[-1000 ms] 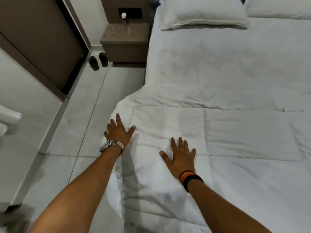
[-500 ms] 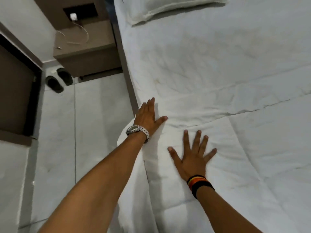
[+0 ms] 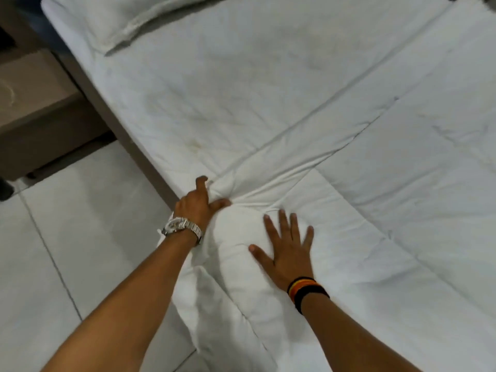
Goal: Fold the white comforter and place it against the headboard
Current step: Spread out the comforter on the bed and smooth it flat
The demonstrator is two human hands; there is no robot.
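Observation:
The white comforter [image 3: 389, 210] lies across the near half of the bed, with its far edge running diagonally over the sheet. My left hand [image 3: 197, 206], with a metal watch at the wrist, is closed on the comforter's corner at the bed's left edge, and the cloth bunches up there. My right hand [image 3: 288, 251], with dark bands at the wrist, lies flat with spread fingers on the puffed fabric just right of that corner. The headboard is out of view.
A white pillow [image 3: 128, 20] lies at the far left end of the bed. A brown nightstand [image 3: 35, 108] stands left of the bed frame [image 3: 112, 122]. Pale tiled floor [image 3: 67, 251] fills the lower left. The bare sheet [image 3: 228, 89] covers the far half.
My left hand has gone from flat to closed on the comforter's corner, bunching it. The right hand has stayed flat on the fabric. The view has moved closer and tilted.

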